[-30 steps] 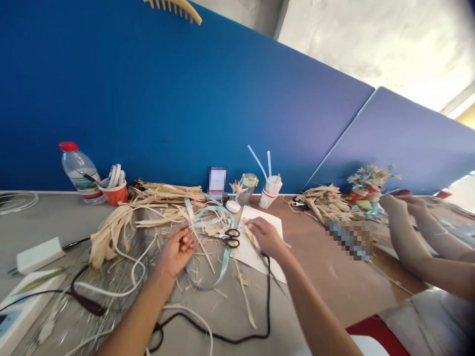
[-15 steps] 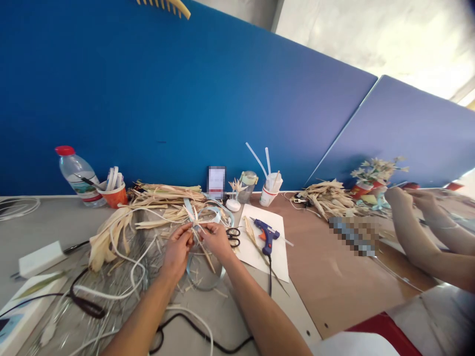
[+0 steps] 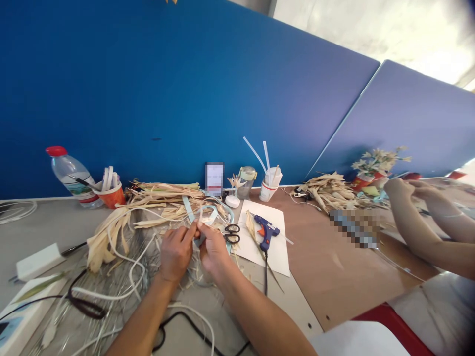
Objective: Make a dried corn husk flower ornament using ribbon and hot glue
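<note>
My left hand (image 3: 175, 252) and my right hand (image 3: 213, 249) meet over the middle of the desk, fingertips pinched together. Between them they grip a small corn husk flower (image 3: 201, 214). Only a pale tip of it shows above the fingers; the rest is hidden by my hands. Light blue ribbon (image 3: 188, 208) lies just behind the hands. Black-handled scissors (image 3: 232, 233) rest close to the right hand's fingers. A blue glue gun (image 3: 266, 231) sits farther right on a white sheet (image 3: 280, 259), with a husk leaf (image 3: 256, 237) beside it.
Dried husks (image 3: 163, 195) are heaped behind my hands. Along the blue partition (image 3: 148, 89) stand a bottle (image 3: 74, 178), a paper cup (image 3: 111, 194), a phone (image 3: 214, 178) and a cup of glue sticks (image 3: 268, 189). White cables (image 3: 139, 267) cross the left. A co-worker's arms (image 3: 423, 232) are at right.
Both hands have turned and closed in more tightly around the flower, so its petals and stem are now mostly covered. The camera view has shifted slightly.
</note>
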A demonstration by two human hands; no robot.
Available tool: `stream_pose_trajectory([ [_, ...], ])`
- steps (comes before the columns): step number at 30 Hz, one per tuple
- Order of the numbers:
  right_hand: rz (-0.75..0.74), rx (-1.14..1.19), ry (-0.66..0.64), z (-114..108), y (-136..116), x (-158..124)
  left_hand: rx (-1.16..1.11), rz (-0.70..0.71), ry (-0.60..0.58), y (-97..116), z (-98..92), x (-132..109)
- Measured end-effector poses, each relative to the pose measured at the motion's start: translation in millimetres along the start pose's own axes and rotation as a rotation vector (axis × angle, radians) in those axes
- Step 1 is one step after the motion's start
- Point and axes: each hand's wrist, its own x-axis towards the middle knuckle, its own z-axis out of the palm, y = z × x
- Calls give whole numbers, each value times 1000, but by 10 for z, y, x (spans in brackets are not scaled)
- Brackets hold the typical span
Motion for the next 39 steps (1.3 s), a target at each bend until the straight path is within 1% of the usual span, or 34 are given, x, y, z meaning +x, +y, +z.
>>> stream_pose_trajectory([
  [2, 26, 42, 35, -5, -18, 10, -70, -6, -34, 9, 3, 11],
  [5, 42, 18, 57, -61, -37, 64, -327, -120, -41, 63, 24, 12],
  [7, 46, -32, 68, -118, -55, 118, -519, -257, -36, 116, 31, 7],
  [9, 43, -103, 71, -175, -89, 172, -702, -437, -20, 163, 35, 9],
  [12, 18, -232, 26, -234, -169, 225, -934, -687, 41, 177, 60, 33],
  [13, 11, -266, 1, -245, -196, 234, -981, -753, 63, 165, 77, 44],
  [16, -7, -316, -45, -261, -258, 242, -1079, -933, 44, 108, 131, 75],
  [18, -3, -351, -84, -267, -275, 237, -1191, -1005, 43, 88, 143, 92],
  [20, 16, -392, -135, -274, -277, 228, -1294, -1029, 31, 99, 127, 110],
  [22, 54, -436, -203, -282, -269, 216, -1350, -1011, -18, 133, 95, 130],
  [25, 93, -502, -291, -293, -257, 204, -1360, -949, -107, 184, 58, 149],
  [28, 89, -574, -332, -305, -262, 207, -1356, -919, -146, 197, 50, 149],
  [32, 55, -684, -336, -332, -282, 227, -1351, -932, -176, 181, 57, 138],
  [36, 10, -815, -303, -364, -275, 245, -1332, -990, -165, 167, 64, 132],
  [39, -32, -883, -254, -384, -247, 255, -1362, -1043, -145, 157, 76, 125],
])
